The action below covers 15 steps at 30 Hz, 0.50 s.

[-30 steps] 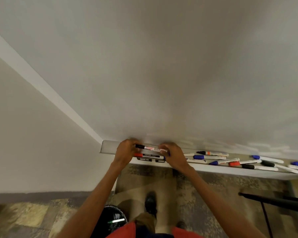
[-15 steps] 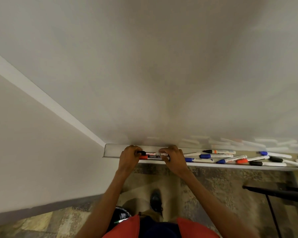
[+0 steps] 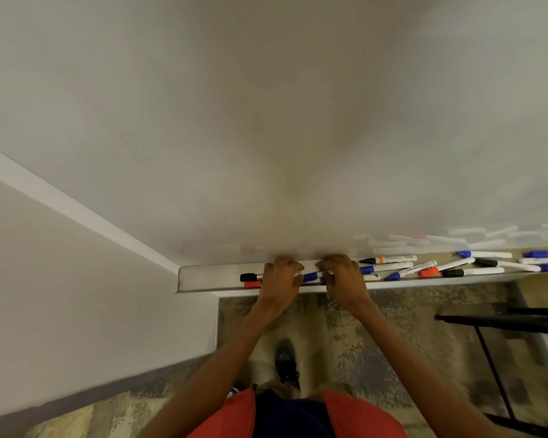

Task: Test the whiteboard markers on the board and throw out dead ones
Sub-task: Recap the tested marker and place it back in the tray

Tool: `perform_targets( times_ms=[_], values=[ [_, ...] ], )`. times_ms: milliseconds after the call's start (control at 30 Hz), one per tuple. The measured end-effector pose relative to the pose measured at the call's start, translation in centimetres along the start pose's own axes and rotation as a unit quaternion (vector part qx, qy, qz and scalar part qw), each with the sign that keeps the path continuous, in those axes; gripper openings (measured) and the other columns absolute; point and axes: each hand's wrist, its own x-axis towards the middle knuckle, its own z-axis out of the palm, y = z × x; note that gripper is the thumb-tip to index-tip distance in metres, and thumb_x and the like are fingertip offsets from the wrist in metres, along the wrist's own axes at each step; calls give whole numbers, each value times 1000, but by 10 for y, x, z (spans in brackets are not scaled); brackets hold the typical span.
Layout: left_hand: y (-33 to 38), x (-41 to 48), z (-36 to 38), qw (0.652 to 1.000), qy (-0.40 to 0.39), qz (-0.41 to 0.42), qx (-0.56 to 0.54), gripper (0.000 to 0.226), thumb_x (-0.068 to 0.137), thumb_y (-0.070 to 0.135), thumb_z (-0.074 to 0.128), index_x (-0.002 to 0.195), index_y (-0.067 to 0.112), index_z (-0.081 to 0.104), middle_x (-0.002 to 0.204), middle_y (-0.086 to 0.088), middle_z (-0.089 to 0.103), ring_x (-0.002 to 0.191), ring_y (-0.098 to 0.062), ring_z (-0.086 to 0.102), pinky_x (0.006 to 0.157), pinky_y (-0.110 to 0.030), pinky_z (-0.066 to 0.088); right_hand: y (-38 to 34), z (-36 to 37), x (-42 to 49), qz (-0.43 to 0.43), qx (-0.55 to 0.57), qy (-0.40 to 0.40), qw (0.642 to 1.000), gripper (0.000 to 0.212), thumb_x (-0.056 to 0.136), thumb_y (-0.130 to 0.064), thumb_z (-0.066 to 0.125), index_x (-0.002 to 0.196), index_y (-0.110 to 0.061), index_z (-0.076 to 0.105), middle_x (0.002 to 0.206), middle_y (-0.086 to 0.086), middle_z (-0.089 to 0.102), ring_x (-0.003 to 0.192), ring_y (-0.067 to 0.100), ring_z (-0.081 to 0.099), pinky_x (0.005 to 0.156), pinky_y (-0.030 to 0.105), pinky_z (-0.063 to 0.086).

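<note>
A large whiteboard (image 3: 266, 121) fills the upper view, with a metal marker tray (image 3: 209, 275) along its bottom edge. Both hands are over the tray. My left hand (image 3: 280, 275) and my right hand (image 3: 345, 276) grip the two ends of a blue marker (image 3: 312, 275) held level between them. Left of my left hand a black-capped marker (image 3: 249, 277) and a red-capped marker (image 3: 253, 284) lie in the tray. Several more markers (image 3: 424, 268), blue, red, black and orange, lie scattered in the tray to the right.
A plain wall (image 3: 60, 295) meets the board's left frame. Below the tray is patterned carpet (image 3: 345, 336) with my shoe (image 3: 285, 358) on it. A black metal stand (image 3: 503, 320) juts in from the right.
The black-capped marker held between both hands earlier now lies in the tray at the left. Both hands have shifted slightly right and now hold a blue marker.
</note>
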Motion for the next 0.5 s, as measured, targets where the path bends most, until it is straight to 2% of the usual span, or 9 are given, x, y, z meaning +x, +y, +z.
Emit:
perform_targets(
  times_ms=[67,167,367,500],
  values=[
    [10,2,11,999,-29,12,40,26,97,20,58,121,13,68,120,-8,64,120,-26,51,101,-39,36,3,1,0,-14,-23,-6,1000,27,83,-2,68,105,-15,75,112,7,70,112,28,59,96,44,44],
    [18,1,22,996,-43,18,78,26,100,18,54,121,11,67,121,-11,61,122,-28,48,100,-39,36,7,3,-1,-32,-48,-13,998,27,79,0,71,102,-13,75,107,8,70,108,31,61,93,45,46],
    [21,3,23,996,-28,8,88,22,97,15,58,117,11,66,123,-10,58,123,-28,47,101,-39,39,8,0,-5,-27,-68,-21,997,22,84,-2,67,99,-18,69,106,3,66,110,25,57,104,40,33],
    [20,3,19,997,-23,22,72,21,99,17,57,118,11,62,125,-9,57,121,-26,48,101,-36,40,11,-5,-5,-42,-48,-13,998,23,86,-2,62,100,-21,62,106,0,67,106,23,59,105,39,31]
  ],
)
